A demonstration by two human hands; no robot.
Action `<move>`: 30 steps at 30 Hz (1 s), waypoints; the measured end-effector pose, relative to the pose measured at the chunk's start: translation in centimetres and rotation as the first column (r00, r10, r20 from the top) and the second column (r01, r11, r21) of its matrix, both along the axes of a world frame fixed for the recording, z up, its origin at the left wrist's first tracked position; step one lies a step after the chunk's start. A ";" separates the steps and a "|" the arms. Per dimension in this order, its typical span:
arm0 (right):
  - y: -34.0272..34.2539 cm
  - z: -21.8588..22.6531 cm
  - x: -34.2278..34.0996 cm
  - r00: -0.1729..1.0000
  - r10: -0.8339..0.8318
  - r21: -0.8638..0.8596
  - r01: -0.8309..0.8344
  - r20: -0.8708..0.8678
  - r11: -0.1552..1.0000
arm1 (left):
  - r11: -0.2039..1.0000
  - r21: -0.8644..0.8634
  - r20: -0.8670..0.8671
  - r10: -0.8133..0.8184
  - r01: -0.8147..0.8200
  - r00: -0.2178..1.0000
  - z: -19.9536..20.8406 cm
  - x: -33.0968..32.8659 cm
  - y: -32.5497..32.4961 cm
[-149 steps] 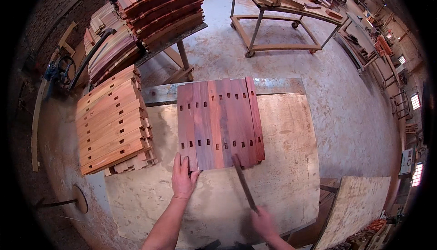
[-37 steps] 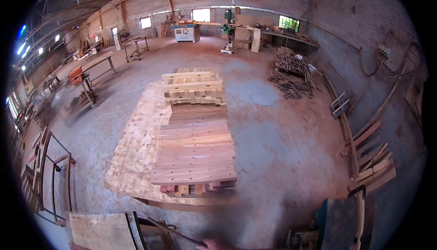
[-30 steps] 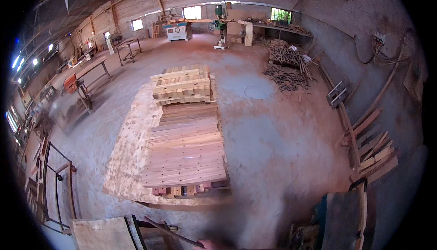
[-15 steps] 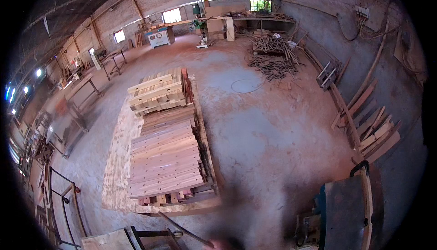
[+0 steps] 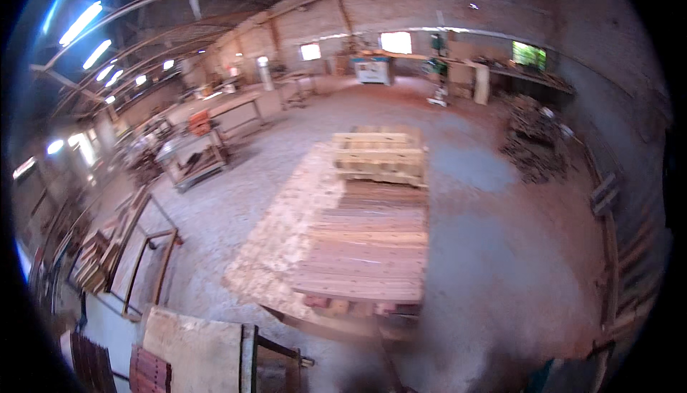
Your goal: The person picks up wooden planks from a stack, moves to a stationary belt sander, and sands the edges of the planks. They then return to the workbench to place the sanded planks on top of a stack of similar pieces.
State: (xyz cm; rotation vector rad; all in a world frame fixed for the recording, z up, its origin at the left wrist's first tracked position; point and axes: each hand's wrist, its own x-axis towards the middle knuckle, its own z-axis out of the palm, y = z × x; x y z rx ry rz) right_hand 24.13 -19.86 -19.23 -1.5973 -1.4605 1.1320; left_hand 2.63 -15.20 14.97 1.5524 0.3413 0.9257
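Note:
Neither of my hands shows clearly now. A thin brown bar [image 5: 388, 361], smeared by motion, rises from the lower edge in front of the board stack; whatever holds it lies out of the picture. Ahead is a stack of drilled reddish-brown wooden boards [image 5: 361, 268], with paler slats [image 5: 379, 155] piled crosswise at its far end. Both rest on a wide pale plywood sheet [image 5: 275, 239] on the floor.
At lower left stands a table with a pale wooden top [image 5: 192, 346] and reddish slats [image 5: 150, 371]. A metal-framed cart [image 5: 154, 236] is beyond it. Workbenches [image 5: 236, 103], a white-and-blue machine [image 5: 372, 71] and a scrap heap [image 5: 533, 139] are farther off.
My view has swung left, so the board stack has shifted right in the picture. A hand gripping the thin bar at the lower edge has dropped out of sight.

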 end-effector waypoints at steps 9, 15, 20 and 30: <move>2.8 3.3 -6.2 0.952 0.291 -0.094 -0.282 0.094 0.955 | 0.968 -0.019 0.090 0.249 -0.249 0.964 -0.7 -8.0 -6.1; 3.2 3.7 -11.7 0.861 0.477 -0.127 -0.461 0.175 0.879 | 0.899 -0.052 0.140 0.438 -0.435 0.888 -2.0 -12.8 -10.0; 1.8 -2.4 -13.1 0.847 0.493 -0.063 -0.491 0.198 0.869 | 0.702 -0.214 0.147 0.710 -0.679 0.688 -6.4 -16.5 -13.1; 0.0 5.5 -16.6 0.830 0.477 -0.081 -0.475 0.290 0.876 | -0.066 -0.857 -0.176 0.969 -0.510 0.171 -21.6 -19.4 -17.3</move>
